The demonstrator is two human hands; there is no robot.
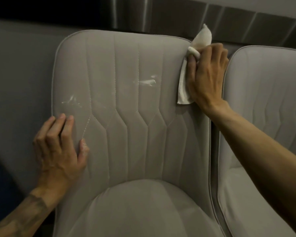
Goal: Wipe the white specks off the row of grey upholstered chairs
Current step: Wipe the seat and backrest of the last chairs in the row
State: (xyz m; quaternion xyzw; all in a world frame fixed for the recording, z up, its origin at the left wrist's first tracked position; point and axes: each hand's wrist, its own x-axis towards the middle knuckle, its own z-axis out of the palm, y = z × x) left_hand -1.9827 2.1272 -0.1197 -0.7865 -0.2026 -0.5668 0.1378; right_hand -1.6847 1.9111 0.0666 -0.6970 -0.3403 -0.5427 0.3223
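Note:
A grey upholstered chair (126, 142) with stitched vertical seams fills the middle of the view. White smears mark its backrest, one near the centre (147, 81) and one at the left (71, 100). My right hand (207, 77) grips a white cloth (184, 82) and presses it against the backrest's upper right edge. My left hand (58, 147) rests on the backrest's left edge, fingers fairly straight, thumb on the front. A second grey chair (263, 117) stands close on the right.
A narrow dark gap (212, 151) separates the two chairs. Behind them runs a grey wall (20, 74) and a band of brushed metal panels (229, 23). The seat cushion (135, 211) of the middle chair lies at the bottom.

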